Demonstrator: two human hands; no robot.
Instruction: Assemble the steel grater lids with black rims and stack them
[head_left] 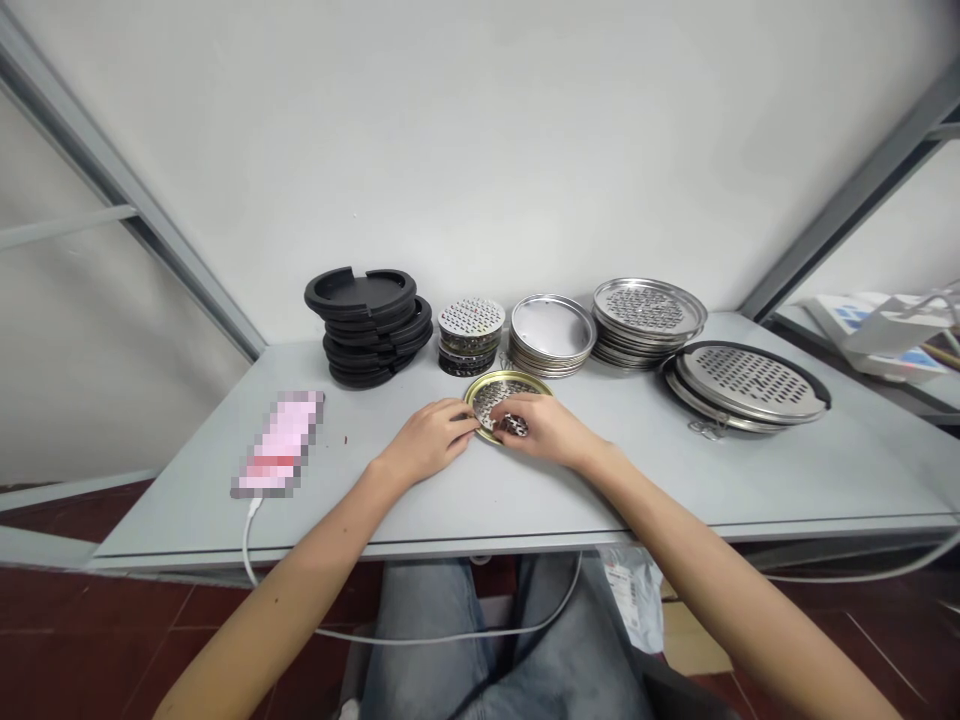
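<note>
Both hands [480, 430] touch the gold-rimmed perforated disc [499, 395] on the table [420, 510]

shows glossy metal on the gold-rimmed dish [510, 375]; behind it, left, matt black rings [369, 325]; behind it, right, rough metal plates [651, 308]; beneath it, smooth tabletop [480, 505].

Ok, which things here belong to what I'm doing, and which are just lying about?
Likely part of the job:
gold-rimmed perforated disc, by the left hand
small patterned piece at the right hand
black rings
small perforated discs
plain silver lids
large perforated discs
black-edged discs

Probably just lying about:
blurred pink device
white cable
plastic bag below the table
</note>
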